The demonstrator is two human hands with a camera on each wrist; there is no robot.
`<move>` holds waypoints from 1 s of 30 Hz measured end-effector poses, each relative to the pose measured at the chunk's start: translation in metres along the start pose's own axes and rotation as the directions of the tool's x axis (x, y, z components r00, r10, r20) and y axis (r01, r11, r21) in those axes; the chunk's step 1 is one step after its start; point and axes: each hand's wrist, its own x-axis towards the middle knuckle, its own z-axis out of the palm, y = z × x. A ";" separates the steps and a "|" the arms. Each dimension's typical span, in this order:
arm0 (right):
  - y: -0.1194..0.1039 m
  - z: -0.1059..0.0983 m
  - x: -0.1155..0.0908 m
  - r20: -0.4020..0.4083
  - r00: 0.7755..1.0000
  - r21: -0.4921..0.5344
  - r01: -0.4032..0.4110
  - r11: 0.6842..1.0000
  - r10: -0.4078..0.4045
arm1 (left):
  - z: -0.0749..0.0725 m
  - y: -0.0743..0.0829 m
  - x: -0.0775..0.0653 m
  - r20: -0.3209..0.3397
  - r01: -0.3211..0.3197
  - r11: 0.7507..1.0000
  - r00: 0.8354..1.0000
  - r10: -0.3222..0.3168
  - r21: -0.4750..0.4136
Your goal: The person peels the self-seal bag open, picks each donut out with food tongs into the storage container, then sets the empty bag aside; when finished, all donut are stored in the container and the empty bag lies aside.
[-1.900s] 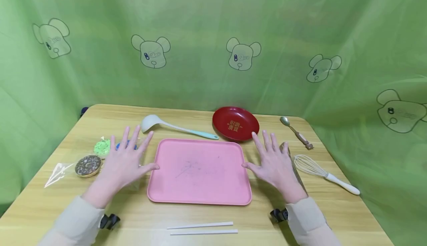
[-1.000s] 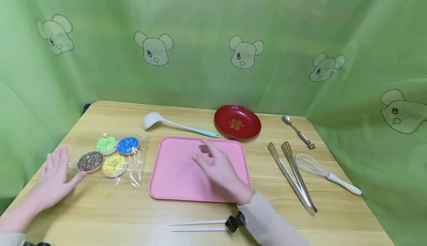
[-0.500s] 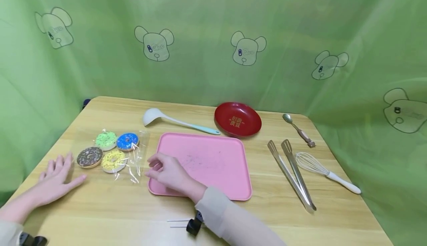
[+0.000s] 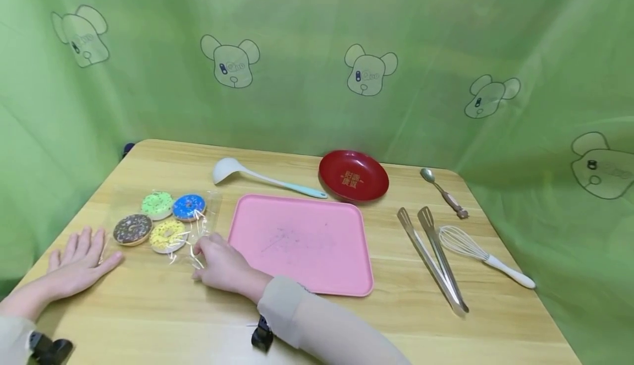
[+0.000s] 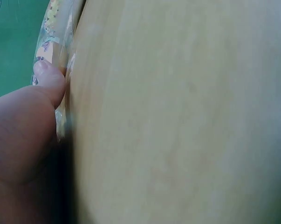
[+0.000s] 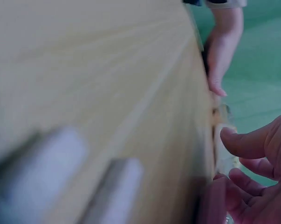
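Several sprinkled donuts lie in a clear plastic bag (image 4: 212, 206): brown (image 4: 132, 229), green (image 4: 157, 204), blue (image 4: 189, 207) and yellow (image 4: 168, 235). My left hand (image 4: 74, 268) rests palm down at the bag's left edge, fingers straight and thumb spread. In the left wrist view, its thumb (image 5: 51, 81) shows beside the bag. By the bag's lower right corner is my right hand (image 4: 224, 265), fingers bent loosely. The right wrist view shows a gap between its thumb (image 6: 245, 142) and fingers; whether they touch the plastic, I cannot tell.
A pink tray (image 4: 307, 244) lies beneath and beside my right forearm. Behind it are a ladle (image 4: 257, 179) and a red plate (image 4: 354, 175). Metal tongs (image 4: 433, 260), a whisk (image 4: 485, 256) and a spoon (image 4: 444, 193) lie right. Blurred white sticks (image 6: 114, 191) show in the right wrist view.
Both hands have gone left from beside the tray. My left hand has settled by the bag's left edge; my right hand has crossed the tray to the bag's right side. The sleeve now covers the chopsticks.
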 end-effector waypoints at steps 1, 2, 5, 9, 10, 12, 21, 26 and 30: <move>0.000 0.002 0.000 0.002 1.000 -0.019 -0.007 1.000 0.007 | 0.000 0.000 0.000 0.001 0.000 1.000 1.000 0.000 0.001; 0.000 0.003 0.001 0.002 1.000 -0.040 -0.009 0.999 0.009 | 0.001 -0.001 0.001 0.001 -0.001 1.000 1.000 0.001 0.003; 0.000 0.007 0.001 -0.005 1.000 -0.089 -0.004 0.996 0.003 | 0.001 0.000 0.001 0.002 0.001 1.000 1.000 -0.001 0.008; 0.001 0.009 0.003 -0.020 1.000 -0.123 0.005 0.992 -0.008 | -0.002 0.004 0.000 0.003 0.011 1.000 1.000 -0.011 0.013; 0.000 0.010 0.003 -0.021 1.000 -0.126 0.005 0.992 -0.008 | -0.003 0.005 0.000 0.004 0.014 1.000 1.000 -0.014 0.013; 0.000 0.010 0.004 -0.017 1.000 -0.141 0.008 0.990 -0.011 | -0.004 0.007 -0.002 0.004 0.016 1.000 1.000 -0.017 0.016; -0.003 0.014 0.006 -0.001 0.995 -0.312 0.097 0.945 -0.102 | -0.005 0.007 -0.003 0.009 0.022 1.000 1.000 -0.022 0.017; -0.005 0.018 0.008 -0.012 0.989 -0.380 0.131 0.916 -0.147 | -0.004 0.006 -0.002 0.011 0.025 1.000 1.000 -0.025 0.010; -0.005 0.019 0.009 -0.011 0.988 -0.413 0.138 0.900 -0.156 | -0.004 0.006 -0.002 0.013 0.028 1.000 1.000 -0.029 0.009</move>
